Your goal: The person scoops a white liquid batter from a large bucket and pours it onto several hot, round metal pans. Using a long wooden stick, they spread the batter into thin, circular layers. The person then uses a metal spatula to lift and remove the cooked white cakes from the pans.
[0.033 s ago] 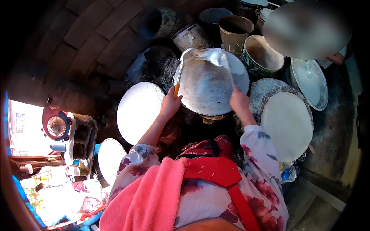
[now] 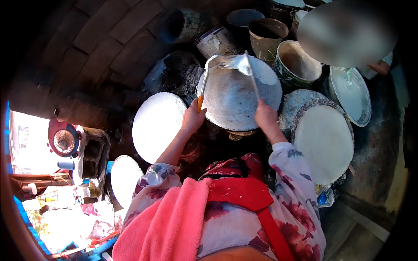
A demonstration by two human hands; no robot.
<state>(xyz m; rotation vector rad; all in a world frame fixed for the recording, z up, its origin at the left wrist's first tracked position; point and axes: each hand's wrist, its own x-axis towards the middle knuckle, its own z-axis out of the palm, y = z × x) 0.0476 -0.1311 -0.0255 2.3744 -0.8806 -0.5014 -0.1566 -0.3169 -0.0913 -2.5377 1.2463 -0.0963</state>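
Head view, upper centre: left hand (image 2: 192,118) grips orange-handled tool (image 2: 200,103), right hand (image 2: 266,117) thin stick (image 2: 253,78) — level lifting should keep white film (image 2: 237,63) untorn.

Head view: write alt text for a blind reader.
A person's left hand holds a yellow-handled tool and the right hand a stick over a round grey surface with white film near its far edge. White discs flank it; buckets sit beyond.
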